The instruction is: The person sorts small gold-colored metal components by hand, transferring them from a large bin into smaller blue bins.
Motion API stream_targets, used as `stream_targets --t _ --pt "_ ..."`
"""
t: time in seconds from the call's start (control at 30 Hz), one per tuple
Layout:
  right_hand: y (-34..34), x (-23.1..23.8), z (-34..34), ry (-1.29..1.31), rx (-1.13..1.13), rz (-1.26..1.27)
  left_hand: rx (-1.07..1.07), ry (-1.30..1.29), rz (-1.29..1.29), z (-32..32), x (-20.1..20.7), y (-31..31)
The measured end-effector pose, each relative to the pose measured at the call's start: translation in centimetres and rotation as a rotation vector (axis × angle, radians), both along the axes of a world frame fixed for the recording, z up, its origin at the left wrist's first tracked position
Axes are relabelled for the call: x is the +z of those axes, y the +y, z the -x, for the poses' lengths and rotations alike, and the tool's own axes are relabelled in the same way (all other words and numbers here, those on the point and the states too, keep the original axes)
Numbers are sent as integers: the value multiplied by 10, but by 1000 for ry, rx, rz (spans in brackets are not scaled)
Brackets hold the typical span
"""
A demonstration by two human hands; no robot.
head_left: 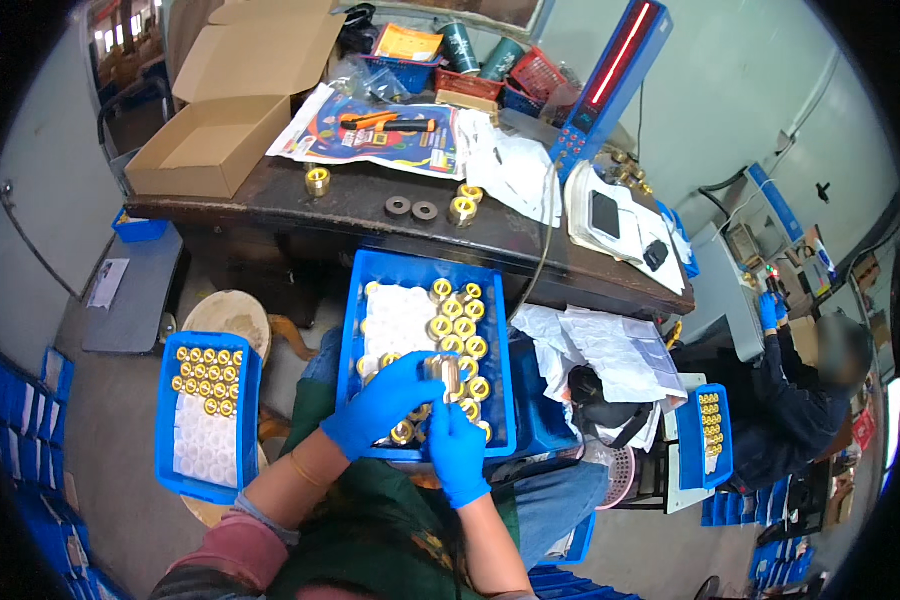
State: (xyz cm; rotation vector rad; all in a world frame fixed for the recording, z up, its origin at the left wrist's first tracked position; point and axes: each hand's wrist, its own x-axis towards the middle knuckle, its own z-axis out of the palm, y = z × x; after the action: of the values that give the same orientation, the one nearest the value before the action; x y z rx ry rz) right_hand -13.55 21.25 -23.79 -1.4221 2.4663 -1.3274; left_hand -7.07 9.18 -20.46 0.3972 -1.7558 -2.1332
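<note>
Both my hands wear blue gloves and meet over a blue bin (pixel 503 380) on my lap. My left hand (pixel 380 405) is closed around a shiny metal cylinder (pixel 444 374), with its thumb and fingertips at the part's side. Just below it, my right hand (pixel 457 455) has its fingers drawn together at the cylinder's lower end. Inside the bin stand several brass-ringed cylinders (pixel 464 327), mostly along the right. White round-pocketed packing (pixel 400 320) fills the left, partly hidden by my left hand.
A second blue bin (pixel 251 430) with similar parts rests on a wooden stool (pixel 232 312) at left. Ahead, the dark desk (pixel 355 210) bears a cardboard box (pixel 210 150), knives (pixel 405 125), two grey rings (pixel 411 209) and a blue device (pixel 610 85). A person (pixel 800 390) works at right.
</note>
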Motion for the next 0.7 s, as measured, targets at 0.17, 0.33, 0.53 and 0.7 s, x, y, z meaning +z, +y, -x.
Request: stream_targets --t 0.17,0.33,0.53,0.7 --pt "-1 4 -6 85 -69 -86 175 -58 -164 -5 4 18" --pt "0 11 -6 10 -124 -29 195 19 -183 -10 0 18" --pt "2 12 -15 -64 -18 34 8 3 -388 -13 26 23" --pt "4 4 -12 -175 -35 5 74 140 -162 -16 22 18"
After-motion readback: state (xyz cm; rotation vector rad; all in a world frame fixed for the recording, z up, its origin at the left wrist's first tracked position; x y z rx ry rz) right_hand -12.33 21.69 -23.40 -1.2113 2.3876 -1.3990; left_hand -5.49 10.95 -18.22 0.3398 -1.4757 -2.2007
